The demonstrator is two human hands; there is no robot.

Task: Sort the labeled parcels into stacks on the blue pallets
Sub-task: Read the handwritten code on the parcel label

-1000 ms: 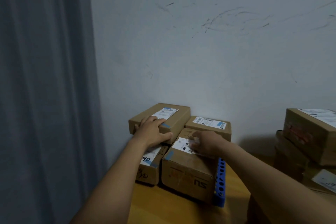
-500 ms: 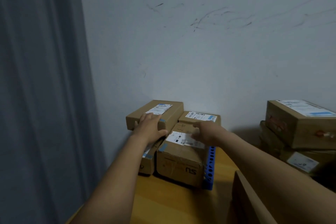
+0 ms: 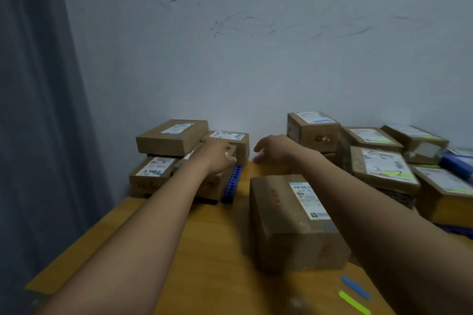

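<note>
Left hand [image 3: 218,157]: down on the front parcel [image 3: 212,186] of the left stack, knuckles up; too blurred to tell grip from plain rest. Same stack, left to right: hand-marked parcel [image 3: 152,174] low at the curtain side, flat parcel [image 3: 171,135] on top, rear parcel [image 3: 227,139] against the wall, blue pallet [image 3: 231,184] edge just right of the front parcel. Right hand [image 3: 271,151]: fingers apart and loose, nothing in it, hanging above the bare surface [image 3: 217,250] between the two stacks. Loose parcel [image 3: 294,220] label up on the surface, near the right forearm, on no pallet yet. Right stack [image 3: 381,169]: several labelled parcels, some with yellow-green marks, crowded toward the wall. Probable step: squaring the left stack, then fetching the loose parcel. To do it well: press the front parcel flush against its neighbours and inside the pallet edge, check for overhanging corners, keep labels up and readable. Then bring both hands to the loose parcel, take it by the two short ends, read the label before choosing a stack, set down flat rather than dropped.
</note>
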